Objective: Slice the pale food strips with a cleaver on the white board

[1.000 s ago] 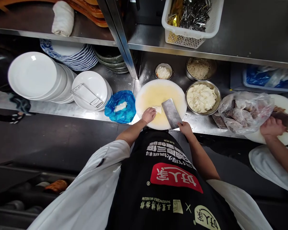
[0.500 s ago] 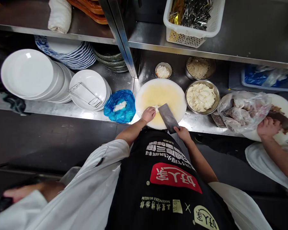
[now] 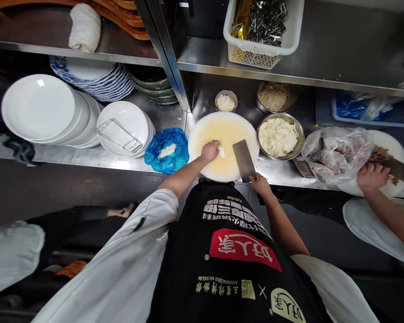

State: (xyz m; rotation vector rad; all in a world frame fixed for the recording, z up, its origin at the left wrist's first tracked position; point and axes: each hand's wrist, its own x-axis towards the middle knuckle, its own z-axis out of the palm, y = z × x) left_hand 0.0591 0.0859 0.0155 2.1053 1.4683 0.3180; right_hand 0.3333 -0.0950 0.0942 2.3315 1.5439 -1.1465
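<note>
My right hand (image 3: 261,185) grips the handle of a cleaver (image 3: 245,160), whose broad blade lies over the right part of a round cutting board (image 3: 197,130). On the board, a small white piece of food (image 3: 221,153) sits apart from the blade. My left hand (image 3: 210,150) is just left of that piece, fingers bent and drawn together; what is between the fingertips, if anything, is hidden. To the left of the board is a blue plastic bag (image 3: 151,148) with a white lump (image 3: 167,150) on it.
Steel bowls of pale sliced food (image 3: 278,137), shreds (image 3: 272,96) and chopped white bits (image 3: 226,102) stand behind and right. Stacked plates (image 3: 38,105) are left. A shelf (image 3: 202,72) overhangs the counter. At right, a co-worker's hand (image 3: 373,176) is beside a bag of meat (image 3: 336,154).
The cleaver has moved right, away from the white food. My left hand has shifted slightly up the board. At left, another person's arm is gone and a different person's sleeve and leg show.
</note>
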